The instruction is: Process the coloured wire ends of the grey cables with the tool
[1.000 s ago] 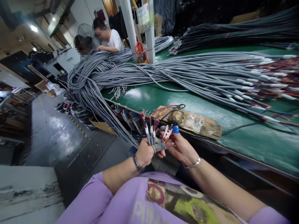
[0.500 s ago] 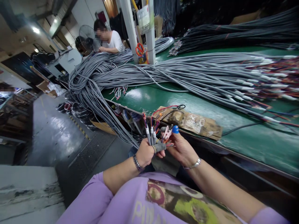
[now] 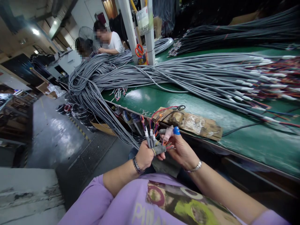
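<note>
My left hand (image 3: 144,156) is closed round a small bunch of grey cable ends (image 3: 150,137) that stick up with coloured wires at their tips; a grey finger cot covers its thumb. My right hand (image 3: 181,150) is right beside it, with a blue cot on one fingertip. Its fingers pinch a pink clip (image 3: 167,133) among the coloured wire ends. Both hands are in front of the green bench's near edge, above my lap.
A green bench (image 3: 246,137) carries a large pile of grey cables (image 3: 187,72) and a taped cardboard pad (image 3: 192,122). Orange scissors (image 3: 139,49) hang on a white post. Two other people work at the far left end. Cables droop to the floor.
The hands have barely shifted. The pink clip in my right hand has turned and moved closer to the wire ends held by my left hand.
</note>
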### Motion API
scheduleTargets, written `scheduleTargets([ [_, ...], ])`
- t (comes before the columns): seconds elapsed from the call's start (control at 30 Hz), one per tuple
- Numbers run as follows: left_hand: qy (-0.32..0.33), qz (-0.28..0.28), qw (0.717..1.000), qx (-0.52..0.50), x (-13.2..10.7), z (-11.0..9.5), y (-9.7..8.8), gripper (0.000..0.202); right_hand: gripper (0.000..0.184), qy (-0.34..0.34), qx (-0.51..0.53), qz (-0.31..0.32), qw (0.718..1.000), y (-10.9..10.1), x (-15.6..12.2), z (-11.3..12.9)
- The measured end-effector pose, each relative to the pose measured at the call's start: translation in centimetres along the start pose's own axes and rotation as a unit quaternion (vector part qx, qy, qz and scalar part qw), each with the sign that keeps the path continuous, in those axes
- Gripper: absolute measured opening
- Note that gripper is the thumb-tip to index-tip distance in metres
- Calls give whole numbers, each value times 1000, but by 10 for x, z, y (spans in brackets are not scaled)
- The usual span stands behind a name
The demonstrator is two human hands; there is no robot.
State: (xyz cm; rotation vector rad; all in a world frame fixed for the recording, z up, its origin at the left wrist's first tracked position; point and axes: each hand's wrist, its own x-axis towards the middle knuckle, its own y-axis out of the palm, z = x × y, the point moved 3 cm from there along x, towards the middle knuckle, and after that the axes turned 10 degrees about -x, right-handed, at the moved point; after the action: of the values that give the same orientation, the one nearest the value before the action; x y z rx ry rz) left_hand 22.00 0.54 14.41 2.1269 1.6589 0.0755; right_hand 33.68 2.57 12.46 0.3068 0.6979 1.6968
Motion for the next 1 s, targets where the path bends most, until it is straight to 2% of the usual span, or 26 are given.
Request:
scheduleTargets([
  [0.13, 19, 24, 1000, 0, -5, -1, -1, 36, 46, 29, 43, -23, 998, -3, -4, 1],
  [0.27, 25, 15, 1000, 9, -7, -1, -2, 36, 35, 36, 19, -19, 999, -3, -7, 6],
  [0.33, 26, 9, 1000, 11, -7, -1, -2, 36, 33, 29, -10, -11, 999, -3, -9, 8],
  [0.47, 22, -6, 1000, 5, -6, 1, -4, 35, 39, 41, -81, 25, 996, -3, -18, 8],
  [0.57, 17, -8, 1000, 8, -6, 3, -5, 35, 37, 49, -157, 65, 984, -4, -25, 8],
  [0.67, 12, -3, 1000, 23, -7, 3, -3, 37, 34, 34, -236, 78, 968, -3, -30, 10],
  [0.8, -4, -1, 1000, 28, -9, 5, -2, 39, 35, 34, -271, 72, 959, -3, -31, 13],
  [1.0, -10, -11, 999, 38, -10, 8, -4, 41, 30, 16, -256, 23, 966, -8, -32, 10],
])
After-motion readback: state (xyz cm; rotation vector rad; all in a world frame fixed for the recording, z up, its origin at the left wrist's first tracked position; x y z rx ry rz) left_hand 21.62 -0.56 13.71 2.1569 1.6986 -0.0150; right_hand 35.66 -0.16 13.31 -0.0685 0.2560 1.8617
